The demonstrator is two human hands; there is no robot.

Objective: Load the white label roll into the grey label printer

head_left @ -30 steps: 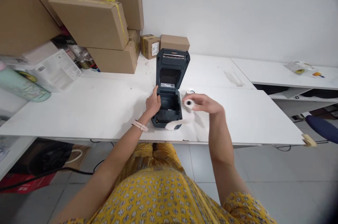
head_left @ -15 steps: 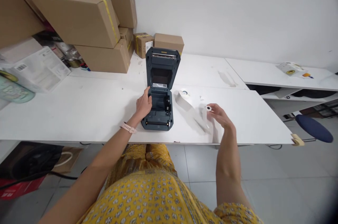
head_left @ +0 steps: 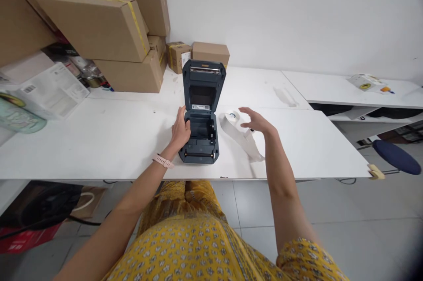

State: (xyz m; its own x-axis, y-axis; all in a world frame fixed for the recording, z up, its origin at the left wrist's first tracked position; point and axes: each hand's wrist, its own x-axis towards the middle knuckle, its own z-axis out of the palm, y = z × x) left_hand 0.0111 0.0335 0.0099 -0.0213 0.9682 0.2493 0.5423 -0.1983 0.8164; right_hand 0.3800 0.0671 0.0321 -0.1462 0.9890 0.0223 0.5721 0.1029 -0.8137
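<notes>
A dark label printer [head_left: 198, 146] stands on the white table with its lid [head_left: 204, 82] raised, and its inner bay shows. My left hand [head_left: 180, 132] grips the printer's left side near the hinge. To the printer's right lies a white paper roll [head_left: 232, 116], with a loose strip [head_left: 246, 142] trailing toward the table's front edge. My right hand [head_left: 256, 121] hovers just right of the roll, fingers apart and holding nothing. Partly hidden under that hand, a small white core [head_left: 251, 131] rests by the strip.
Cardboard boxes [head_left: 95, 25] are stacked at the back left, and smaller boxes [head_left: 210, 54] stand behind the printer. A white carton [head_left: 49, 91] and a green bottle [head_left: 21, 115] are at the far left. A blue stool [head_left: 396, 156] stands right of the table.
My right hand has let go of the small white core and moved up and left toward the larger roll. My left hand has stayed on the printer.
</notes>
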